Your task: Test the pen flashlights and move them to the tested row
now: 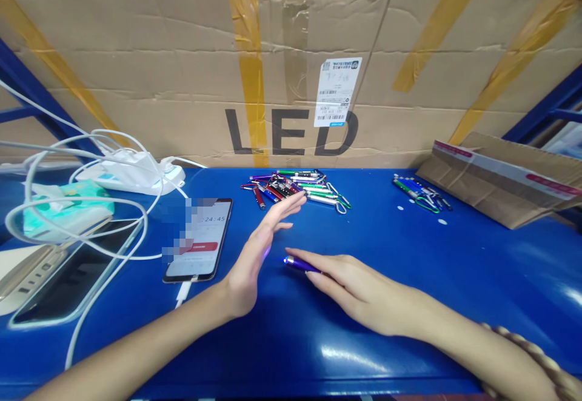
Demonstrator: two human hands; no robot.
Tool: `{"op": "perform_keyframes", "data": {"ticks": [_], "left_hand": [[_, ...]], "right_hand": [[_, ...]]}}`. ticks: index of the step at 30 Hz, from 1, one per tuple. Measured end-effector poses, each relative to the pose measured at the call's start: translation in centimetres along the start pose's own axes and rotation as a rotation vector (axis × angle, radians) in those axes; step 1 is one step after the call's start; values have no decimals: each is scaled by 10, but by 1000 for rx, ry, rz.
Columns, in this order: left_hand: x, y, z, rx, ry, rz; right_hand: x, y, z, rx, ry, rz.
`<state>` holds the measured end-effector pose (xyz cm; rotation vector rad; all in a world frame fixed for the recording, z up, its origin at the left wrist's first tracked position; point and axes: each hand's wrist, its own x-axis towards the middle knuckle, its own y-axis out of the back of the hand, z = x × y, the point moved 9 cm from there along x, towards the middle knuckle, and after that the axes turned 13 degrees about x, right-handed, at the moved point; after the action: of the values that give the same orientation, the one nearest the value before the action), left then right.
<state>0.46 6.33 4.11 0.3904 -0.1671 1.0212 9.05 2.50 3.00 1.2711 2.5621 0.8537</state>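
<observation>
In the head view my right hand [364, 286] grips a small purple flashlight [301, 264], its silver tip lit and turned left. My fingers cover its rear part. Facing that tip is my left hand [259, 246], held upright with fingers stretched out and nothing in it. A violet spot of light shows on its palm. Beyond both hands lies a pile of small flashlights [293, 188] in red, green, blue, black and silver, several with carabiner clips. The left fingertips overlap the pile in the picture; whether they touch it I cannot tell.
A smaller flashlight group [421, 194] lies at the right beside an open cardboard box [504, 177]. On the left are a plugged-in phone [200, 240], a dark-screened device [77, 277], a tissue pack [68, 207], a power strip [131, 172] and looping white cables. A large carton [182, 86] stands behind.
</observation>
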Motion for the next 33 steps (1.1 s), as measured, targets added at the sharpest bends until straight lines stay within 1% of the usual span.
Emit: {"op": "perform_keyframes", "data": {"ticks": [7, 13, 22, 33], "left_hand": [[2, -1, -3, 0, 51, 4], [-1, -4, -4, 43, 12, -31], [-2, -6, -7, 28, -2, -42], [-3, -5, -8, 48, -9, -53]], "right_hand": [[-1, -2, -1, -12, -35, -32], [0, -3, -1, -11, -7, -15], [1, -2, 4, -62, 9, 30], [3, -4, 2, -32, 22, 14]]}}
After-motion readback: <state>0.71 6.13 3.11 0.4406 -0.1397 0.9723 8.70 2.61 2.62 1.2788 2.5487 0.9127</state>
